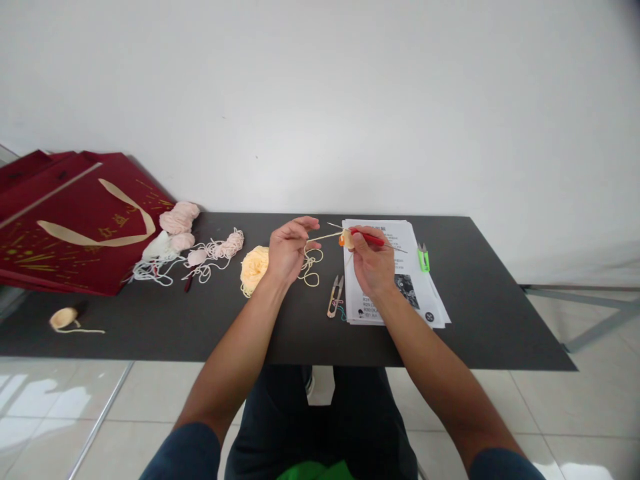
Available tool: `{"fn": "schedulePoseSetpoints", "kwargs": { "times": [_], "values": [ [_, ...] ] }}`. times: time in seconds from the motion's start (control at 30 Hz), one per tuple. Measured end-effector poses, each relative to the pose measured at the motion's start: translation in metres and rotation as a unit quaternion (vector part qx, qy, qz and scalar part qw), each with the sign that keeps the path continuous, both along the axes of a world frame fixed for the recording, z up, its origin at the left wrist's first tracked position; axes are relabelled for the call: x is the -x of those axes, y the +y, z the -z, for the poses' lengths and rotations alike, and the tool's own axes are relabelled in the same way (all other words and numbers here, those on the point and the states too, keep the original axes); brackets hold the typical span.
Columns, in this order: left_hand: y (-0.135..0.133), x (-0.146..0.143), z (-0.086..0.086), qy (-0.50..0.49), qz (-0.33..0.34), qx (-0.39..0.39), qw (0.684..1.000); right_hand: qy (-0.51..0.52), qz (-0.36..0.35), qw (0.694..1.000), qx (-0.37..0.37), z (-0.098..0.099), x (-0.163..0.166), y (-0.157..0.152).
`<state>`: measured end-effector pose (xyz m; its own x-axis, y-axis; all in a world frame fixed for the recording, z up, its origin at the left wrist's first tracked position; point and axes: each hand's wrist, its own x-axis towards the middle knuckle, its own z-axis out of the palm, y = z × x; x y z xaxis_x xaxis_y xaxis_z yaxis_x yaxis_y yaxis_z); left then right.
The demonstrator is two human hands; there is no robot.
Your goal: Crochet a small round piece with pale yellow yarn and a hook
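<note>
My left hand (289, 250) has its fingers bent around a pale yellow yarn strand (325, 237), which stretches to the right. My right hand (373, 267) grips a crochet hook (367, 237) with a red handle, its thin metal tip pointing left. In the same hand is a small cream crochet piece (349, 240), partly hidden by the fingers, with an orange marker (341, 240) at its edge. Both hands are above the table, the right one over printed sheets (360, 273). Behind the left wrist lies a pale yellow yarn ball (254, 267), with loose loops (311, 275) to its right.
Thread snips (335, 297) lie left of the sheets, green snips (424, 259) to their right. Pale pink yarn (179, 218) and tangled strands (155, 268) sit beside dark red bags (95, 220). A cream crocheted cup (64, 318) is at the table's far left.
</note>
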<state>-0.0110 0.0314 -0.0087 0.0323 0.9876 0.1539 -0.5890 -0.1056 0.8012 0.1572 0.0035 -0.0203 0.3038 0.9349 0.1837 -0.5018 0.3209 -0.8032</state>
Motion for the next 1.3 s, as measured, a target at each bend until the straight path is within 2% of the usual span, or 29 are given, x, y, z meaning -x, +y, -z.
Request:
{"fn": "schedulePoseSetpoints", "kwargs": {
  "times": [0.1, 0.23, 0.3, 0.37, 0.47, 0.57, 0.67, 0.77, 0.9, 1.0, 1.13, 1.3],
  "values": [
    [0.0, -0.003, -0.001, -0.056, -0.029, 0.007, 0.998, 0.015, -0.014, 1.0, 0.001, -0.001, 0.0, 0.001],
    [0.003, -0.001, -0.004, -0.148, -0.001, 0.066, 0.987, 0.012, -0.024, 1.0, 0.003, 0.001, 0.001, 0.0],
    [0.002, 0.0, -0.005, -0.166, 0.017, 0.053, 0.984, 0.01, -0.031, 0.999, 0.002, 0.001, 0.002, -0.001],
    [0.0, -0.001, -0.004, -0.157, 0.026, 0.009, 0.987, 0.009, -0.044, 0.999, 0.001, 0.0, 0.004, -0.004],
    [-0.002, -0.005, 0.004, -0.044, 0.004, -0.082, 0.996, 0.01, -0.063, 0.998, 0.004, -0.001, 0.005, -0.007],
    [-0.002, -0.006, 0.013, 0.126, -0.03, -0.165, 0.978, 0.015, -0.064, 0.998, 0.011, -0.003, 0.006, -0.007],
    [-0.003, -0.004, 0.015, 0.264, -0.009, -0.194, 0.945, 0.01, -0.048, 0.999, 0.011, -0.002, 0.006, -0.006],
    [-0.009, -0.006, 0.009, 0.311, 0.002, -0.189, 0.931, -0.003, -0.02, 1.0, 0.002, 0.0, 0.007, -0.005],
    [-0.018, -0.021, 0.005, 0.27, 0.007, -0.077, 0.96, -0.034, 0.009, 0.999, -0.01, 0.004, 0.01, -0.008],
    [-0.022, -0.036, 0.008, 0.159, -0.019, -0.022, 0.987, -0.052, 0.01, 0.999, 0.001, 0.006, 0.013, -0.01],
    [-0.025, -0.046, 0.01, 0.041, -0.013, 0.013, 0.999, -0.036, -0.014, 0.999, 0.014, 0.004, 0.016, -0.012],
    [-0.026, -0.045, 0.005, 0.032, -0.047, 0.016, 0.998, -0.01, -0.053, 0.998, 0.016, 0.001, 0.018, -0.013]
  ]
}}
